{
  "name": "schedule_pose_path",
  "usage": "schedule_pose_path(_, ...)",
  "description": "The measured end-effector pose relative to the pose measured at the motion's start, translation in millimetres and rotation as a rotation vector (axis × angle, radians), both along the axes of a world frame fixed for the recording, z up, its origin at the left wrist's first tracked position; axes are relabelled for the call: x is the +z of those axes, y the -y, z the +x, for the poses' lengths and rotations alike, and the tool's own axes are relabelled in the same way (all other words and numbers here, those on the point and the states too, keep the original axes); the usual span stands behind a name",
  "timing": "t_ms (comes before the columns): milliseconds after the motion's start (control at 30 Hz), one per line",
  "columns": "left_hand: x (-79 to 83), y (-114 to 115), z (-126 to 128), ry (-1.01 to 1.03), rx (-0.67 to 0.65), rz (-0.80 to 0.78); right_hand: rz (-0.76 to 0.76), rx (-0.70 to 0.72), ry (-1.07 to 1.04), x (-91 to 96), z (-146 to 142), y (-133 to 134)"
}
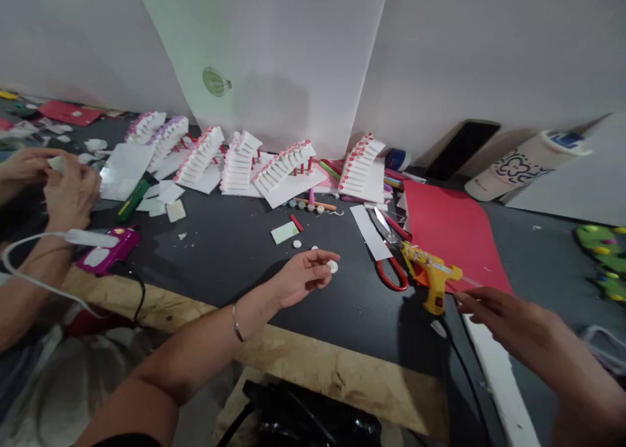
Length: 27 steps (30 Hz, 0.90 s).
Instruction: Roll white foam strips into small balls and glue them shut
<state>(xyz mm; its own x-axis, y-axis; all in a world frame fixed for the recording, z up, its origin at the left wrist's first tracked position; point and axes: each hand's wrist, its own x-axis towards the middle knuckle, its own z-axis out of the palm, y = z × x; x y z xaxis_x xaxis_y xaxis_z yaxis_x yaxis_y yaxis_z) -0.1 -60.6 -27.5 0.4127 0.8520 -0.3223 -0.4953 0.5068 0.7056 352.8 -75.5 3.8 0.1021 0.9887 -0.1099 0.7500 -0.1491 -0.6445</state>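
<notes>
While the left grip (306,279) pinches a small white disc (333,266) above the tabletop (352,310), the right grip (489,311) stretches its fingers beside the yellow glue gun (433,274), its hold impossible to tell; red-handled scissors (385,229) lie close by, white model staircases (283,167) farther back.

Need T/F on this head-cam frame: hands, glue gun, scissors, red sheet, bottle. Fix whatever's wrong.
1. The left hand holds a small white disc. True.
2. The scissors have blue handles. False: the handles of the scissors are red.
3. The yellow glue gun is nearer the right hand than the left hand. True.
4. The right hand is wrapped around the glue gun's handle. False: its fingertips are by the gun's rear end, off the handle.
5. The red sheet lies to the right of the scissors in the picture. True.
6. The bottle is at the picture's left edge. False: the bottle is toward the right.
</notes>
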Motion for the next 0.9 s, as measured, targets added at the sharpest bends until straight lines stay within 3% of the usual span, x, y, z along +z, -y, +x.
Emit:
schedule_pose_path(67,-0.5,0.4,0.8,-0.028,0.004,-0.001,0.033,0.005,0.090,11.4,-27.9,5.8)
schedule_pose_path(167,-0.7,1.0,1.6,-0.079,0.018,0.008,0.185,0.088,-0.091,22.4,-94.0,6.6)
schedule_pose_path(267,0.1,1.8,2.5,-0.100,0.028,0.023,0.277,0.229,-0.194,21.7,-152.0,3.8)
schedule_pose_path(333,0.5,2.4,3.4,-0.100,0.033,0.026,0.310,0.278,-0.179,17.2,-172.8,3.0)
schedule_pose_path(533,-0.6,3.3,6.5,-0.094,0.047,0.040,0.340,0.300,-0.122,7.3,-179.3,3.0)
schedule_pose_path(900,3.9,6.9,8.5,-0.094,0.073,0.022,0.294,0.249,-0.199,1.7,-180.5,3.9)
